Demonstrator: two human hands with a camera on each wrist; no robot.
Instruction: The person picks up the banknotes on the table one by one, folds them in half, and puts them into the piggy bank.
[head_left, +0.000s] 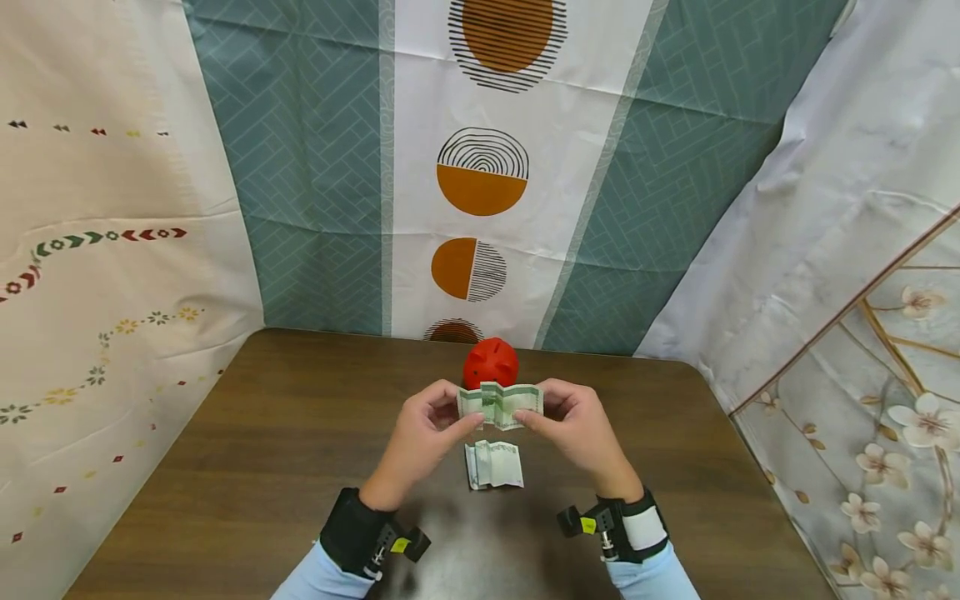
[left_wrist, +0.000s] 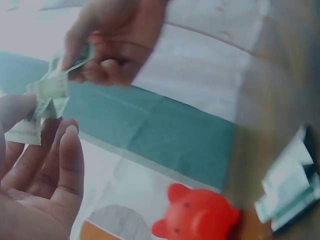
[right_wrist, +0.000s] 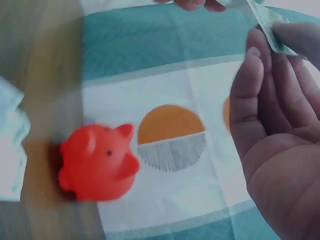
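Note:
A creased green banknote [head_left: 501, 405] is stretched between both hands above the table. My left hand [head_left: 426, 429] pinches its left end between thumb and fingers, and my right hand [head_left: 576, 423] pinches the right end the same way. Fold lines run across the note, also visible in the left wrist view, where the banknote [left_wrist: 52, 92] bends between the two hands. Below it on the table lies a small stack of folded banknotes [head_left: 495, 465]. Just behind the held note sits a red piggy bank [head_left: 491, 363], its lower part hidden in the head view.
The brown wooden table [head_left: 300, 433] reaches back to a patterned teal and white curtain [head_left: 315, 167]. A cream embroidered cloth [head_left: 112, 275] hangs at the left. On the right is a floral white cloth [head_left: 862, 467]. Both wrists wear black camera straps.

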